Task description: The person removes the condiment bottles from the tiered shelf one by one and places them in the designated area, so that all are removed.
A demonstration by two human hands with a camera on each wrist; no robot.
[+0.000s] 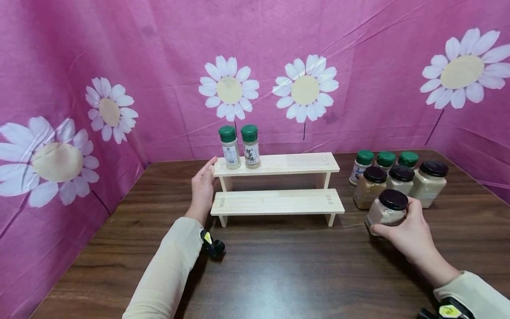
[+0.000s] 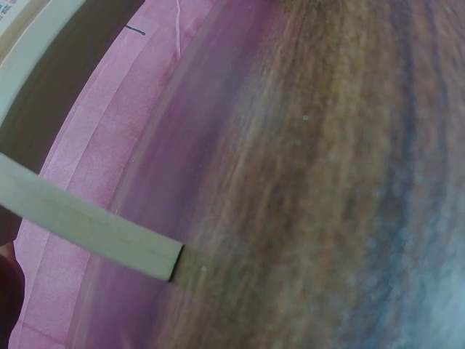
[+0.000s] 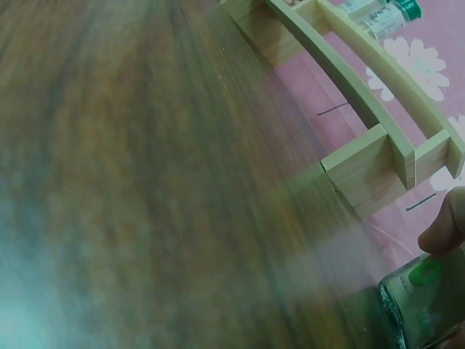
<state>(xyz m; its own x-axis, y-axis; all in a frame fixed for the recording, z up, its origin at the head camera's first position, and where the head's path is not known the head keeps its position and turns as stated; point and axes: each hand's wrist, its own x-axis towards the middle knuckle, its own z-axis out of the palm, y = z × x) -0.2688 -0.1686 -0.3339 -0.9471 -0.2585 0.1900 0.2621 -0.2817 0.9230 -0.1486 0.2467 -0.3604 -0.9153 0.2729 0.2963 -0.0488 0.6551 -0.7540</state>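
Note:
A two-tier wooden rack [image 1: 277, 201] stands mid-table, with two green-capped spice shakers [image 1: 251, 148] upright at the left of its upper tier. My left hand [image 1: 204, 188] holds the left end of that upper tier; in the left wrist view only a digit [image 2: 10, 291] shows beside the wood. On the right, my right hand [image 1: 414, 232] grips a squarish clear jar [image 1: 382, 215] with a black lid and pale powder, thumb at the near side and fingers round the far side. The jar's lower part [image 3: 429, 302] and the thumb appear in the right wrist view.
Behind the gripped jar stand three more black-lidded jars [image 1: 428, 186], close together. Several green-capped shakers [image 1: 360, 167] are lined up behind those. A pink cloth [image 1: 263, 40] with daisies hangs behind the dark wooden table [image 1: 271, 266].

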